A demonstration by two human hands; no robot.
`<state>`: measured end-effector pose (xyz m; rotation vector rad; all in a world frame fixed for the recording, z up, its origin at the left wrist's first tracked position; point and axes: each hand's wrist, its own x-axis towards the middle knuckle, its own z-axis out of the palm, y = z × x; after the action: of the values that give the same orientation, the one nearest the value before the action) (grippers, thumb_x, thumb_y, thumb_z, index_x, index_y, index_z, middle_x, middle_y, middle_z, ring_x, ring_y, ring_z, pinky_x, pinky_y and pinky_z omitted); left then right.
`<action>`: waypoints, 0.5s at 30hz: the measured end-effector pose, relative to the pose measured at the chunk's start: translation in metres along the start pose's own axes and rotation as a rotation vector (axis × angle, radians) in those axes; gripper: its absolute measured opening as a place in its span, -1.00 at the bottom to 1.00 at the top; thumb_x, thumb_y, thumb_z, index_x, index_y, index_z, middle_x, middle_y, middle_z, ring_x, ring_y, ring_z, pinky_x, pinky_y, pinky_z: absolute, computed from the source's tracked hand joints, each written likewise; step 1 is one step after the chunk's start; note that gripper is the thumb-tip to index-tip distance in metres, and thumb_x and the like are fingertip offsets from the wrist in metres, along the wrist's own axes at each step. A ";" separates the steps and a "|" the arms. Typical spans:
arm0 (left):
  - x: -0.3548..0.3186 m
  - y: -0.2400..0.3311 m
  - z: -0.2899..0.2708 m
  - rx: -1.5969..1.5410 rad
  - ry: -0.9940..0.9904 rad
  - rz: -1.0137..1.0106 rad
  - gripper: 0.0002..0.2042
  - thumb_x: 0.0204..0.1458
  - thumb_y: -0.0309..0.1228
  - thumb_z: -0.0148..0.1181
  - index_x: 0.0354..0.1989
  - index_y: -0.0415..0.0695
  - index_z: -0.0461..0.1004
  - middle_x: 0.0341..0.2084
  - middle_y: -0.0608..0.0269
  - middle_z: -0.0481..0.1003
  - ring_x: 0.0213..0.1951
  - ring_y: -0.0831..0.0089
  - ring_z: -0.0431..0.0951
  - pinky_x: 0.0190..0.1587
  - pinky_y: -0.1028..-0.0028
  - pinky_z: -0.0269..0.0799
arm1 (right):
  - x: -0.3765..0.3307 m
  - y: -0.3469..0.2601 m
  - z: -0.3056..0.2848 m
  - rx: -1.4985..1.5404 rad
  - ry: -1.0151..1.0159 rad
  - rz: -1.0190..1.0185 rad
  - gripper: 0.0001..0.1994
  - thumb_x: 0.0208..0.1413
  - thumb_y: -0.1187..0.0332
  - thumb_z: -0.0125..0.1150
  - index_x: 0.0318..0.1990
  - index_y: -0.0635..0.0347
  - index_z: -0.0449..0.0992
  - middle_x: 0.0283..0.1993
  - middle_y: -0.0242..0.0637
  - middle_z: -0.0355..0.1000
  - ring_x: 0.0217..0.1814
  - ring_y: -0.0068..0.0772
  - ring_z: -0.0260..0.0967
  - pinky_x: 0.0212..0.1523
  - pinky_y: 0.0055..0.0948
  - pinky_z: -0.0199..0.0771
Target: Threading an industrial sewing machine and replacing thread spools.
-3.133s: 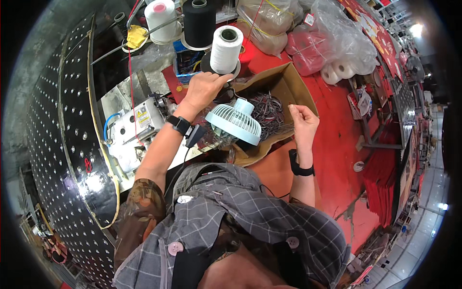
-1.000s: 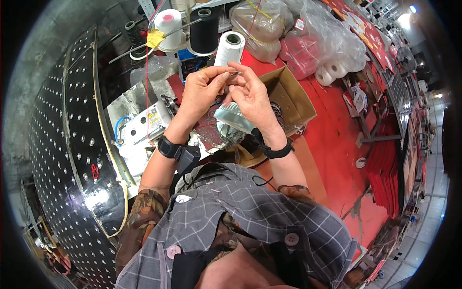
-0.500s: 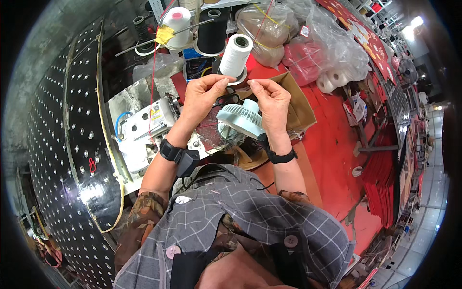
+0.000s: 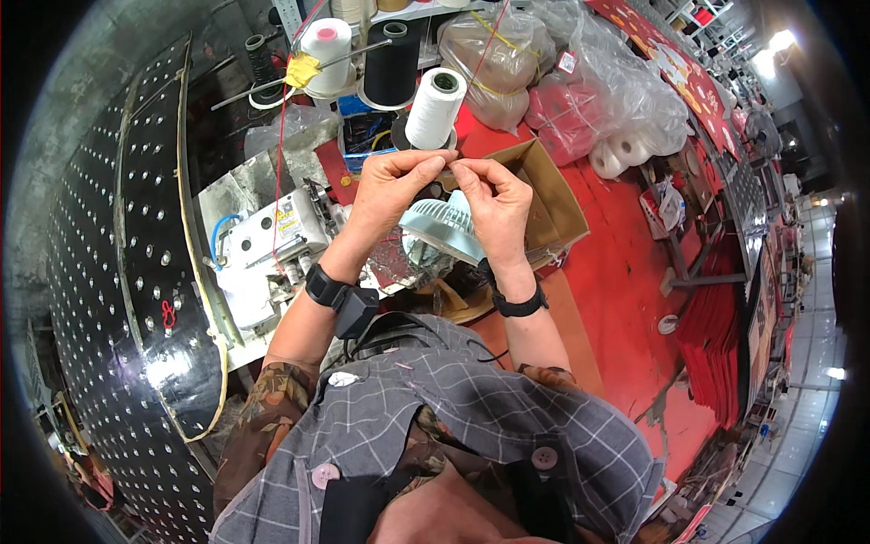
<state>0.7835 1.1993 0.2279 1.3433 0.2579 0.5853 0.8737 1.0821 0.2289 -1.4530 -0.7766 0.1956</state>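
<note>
My left hand [image 4: 388, 189] and my right hand [image 4: 497, 201] meet fingertip to fingertip, thumbs and forefingers pinched. Whatever lies between them is too fine to make out. Just beyond the fingertips stands a cone of white thread [image 4: 435, 116], upright on a dark round base. Below my hands is a pale blue fan [image 4: 442, 227], partly covered by my right hand and wrist. To the left sits a white sewing machine [image 4: 272, 238], with a red thread [image 4: 280, 168] running down toward it from a metal rod [image 4: 358, 53] that carries a yellow scrap.
An open cardboard box [image 4: 564, 195] is right of my hands on the red tabletop [image 4: 625, 299]. Behind are a black thread cone [image 4: 390, 68], another white cone [image 4: 324, 54] and plastic-wrapped bundles [image 4: 494, 77]. A black studded panel [image 4: 100, 245] rises at left; red sheets [image 4: 711, 349] are stacked at right.
My two hands have come together; the gap between their fingertips has closed, mostly by my right hand moving left. The view has shifted slightly.
</note>
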 end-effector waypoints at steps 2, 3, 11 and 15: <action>0.000 0.000 0.001 0.004 0.004 0.011 -0.76 0.06 -0.31 0.15 -0.19 -0.19 0.55 -0.54 0.46 0.49 -0.54 0.80 0.29 -0.51 0.73 0.17 | 0.000 0.001 0.000 -0.002 0.001 0.000 -0.90 0.01 0.49 0.22 -0.33 0.34 0.54 -0.54 -0.54 0.33 -0.54 -0.80 0.05 -0.54 -0.71 0.12; 0.001 0.000 0.001 -0.003 0.005 0.010 -0.77 0.07 -0.30 0.15 -0.21 -0.18 0.56 -0.56 0.47 0.48 -0.55 0.80 0.27 -0.52 0.74 0.15 | 0.000 0.001 -0.001 0.004 -0.006 -0.010 -0.90 0.01 0.49 0.22 -0.33 0.34 0.54 -0.54 -0.54 0.33 -0.54 -0.80 0.05 -0.54 -0.71 0.12; -0.001 0.003 -0.003 -0.030 -0.043 -0.069 -0.75 0.11 -0.30 0.08 -0.17 -0.19 0.52 -0.62 0.54 0.37 -0.57 0.80 0.23 -0.52 0.73 0.11 | -0.002 0.000 -0.001 0.046 -0.004 0.078 -0.89 0.03 0.47 0.22 -0.33 0.35 0.55 -0.50 -0.48 0.40 -0.53 -0.80 0.11 -0.52 -0.72 0.16; -0.001 0.005 -0.006 -0.040 -0.100 -0.045 -0.73 0.15 -0.35 0.00 -0.04 -0.20 0.43 -0.62 0.51 0.34 -0.55 0.80 0.24 -0.51 0.73 0.09 | -0.001 -0.001 -0.002 0.217 -0.053 0.130 -0.88 0.04 0.46 0.22 -0.31 0.34 0.55 -0.47 -0.43 0.45 -0.58 -0.82 0.14 -0.58 -0.76 0.14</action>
<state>0.7787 1.2049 0.2310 1.3208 0.1928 0.4818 0.8735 1.0798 0.2293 -1.2961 -0.6816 0.4066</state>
